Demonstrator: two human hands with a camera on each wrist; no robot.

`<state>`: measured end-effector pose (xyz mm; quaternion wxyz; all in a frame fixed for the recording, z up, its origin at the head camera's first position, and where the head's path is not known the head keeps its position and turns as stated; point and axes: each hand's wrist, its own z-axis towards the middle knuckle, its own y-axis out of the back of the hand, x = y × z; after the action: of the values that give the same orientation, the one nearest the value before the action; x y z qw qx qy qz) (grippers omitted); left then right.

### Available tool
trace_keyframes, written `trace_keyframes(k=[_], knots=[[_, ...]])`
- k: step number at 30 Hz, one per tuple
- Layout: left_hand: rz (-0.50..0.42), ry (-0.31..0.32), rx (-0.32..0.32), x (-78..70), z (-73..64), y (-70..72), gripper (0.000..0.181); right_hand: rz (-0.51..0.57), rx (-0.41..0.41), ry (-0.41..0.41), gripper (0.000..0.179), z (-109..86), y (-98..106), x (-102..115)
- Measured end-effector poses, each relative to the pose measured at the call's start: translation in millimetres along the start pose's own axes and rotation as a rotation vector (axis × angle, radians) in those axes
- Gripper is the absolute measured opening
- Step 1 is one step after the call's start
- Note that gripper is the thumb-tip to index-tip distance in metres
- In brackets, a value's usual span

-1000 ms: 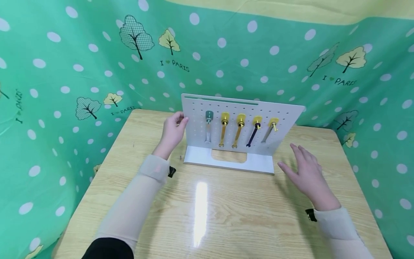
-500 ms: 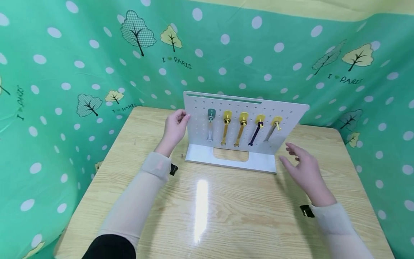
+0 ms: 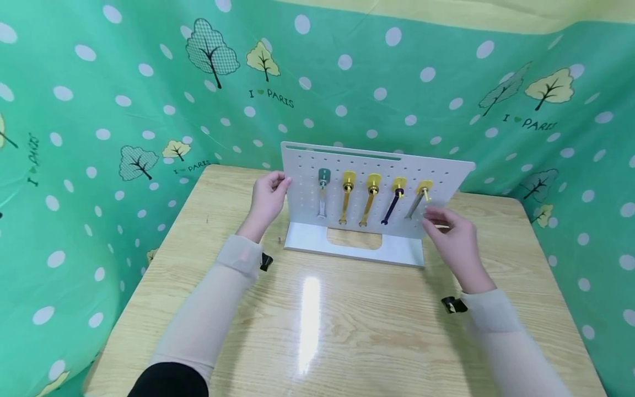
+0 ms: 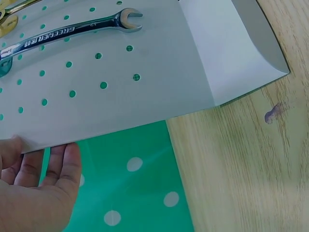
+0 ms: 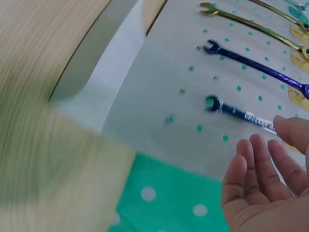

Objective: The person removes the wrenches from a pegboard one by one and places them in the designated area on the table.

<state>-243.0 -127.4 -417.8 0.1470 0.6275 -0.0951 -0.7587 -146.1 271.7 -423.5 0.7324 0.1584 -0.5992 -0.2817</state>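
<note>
Counter (image 3: 367, 331) bearing one pegboard (image 3: 357, 207), gripped at left edge

The pegboard stands toward the far side on its flat base (image 3: 307, 237). Left hand (image 3: 268, 198): pinching the pegboard's left edge. Right hand (image 3: 455, 237): thumb and fingers parted, at the right edge; cannot tell whether touching. Five wrenches (image 3: 368, 208) hang in a row, left to right: silver, two gold, dark purple, grey.

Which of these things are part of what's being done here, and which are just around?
Seemingly part of it:
- pegboard, held at its left edge
- five wrenches hanging on it
- their hooks

Just around:
- wooden table underneath
- green dotted curtain behind
</note>
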Motion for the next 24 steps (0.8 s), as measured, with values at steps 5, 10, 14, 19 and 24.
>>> trace_keyframes(k=[5, 10, 14, 19, 24], knots=[[0.009, -0.008, -0.006, -0.6, -1.1, -0.8, 0.017, 0.073, -0.014, -0.036, 0.031, 7.3, -8, 3], [0.005, -0.011, -0.007, -1.6, -1.3, -1.7, 0.016, 0.055, -0.063, -0.047, 0.029, 12.5, -12, 6], [-0.001, -0.014, -0.005, -2.6, -1.3, -2.6, 0.016, 0.050, -0.118, -0.047, 0.028, 15.6, -15, 7], [0.001, -0.016, -0.010, -2.6, -1.7, -2.7, 0.016, 0.058, -0.175, -0.063, 0.032, 19.2, -20, 10], [-0.004, -0.012, -0.009, -2.6, -2.7, -1.3, 0.016, 0.028, -0.227, -0.050, 0.036, 22.0, -25, 15]])
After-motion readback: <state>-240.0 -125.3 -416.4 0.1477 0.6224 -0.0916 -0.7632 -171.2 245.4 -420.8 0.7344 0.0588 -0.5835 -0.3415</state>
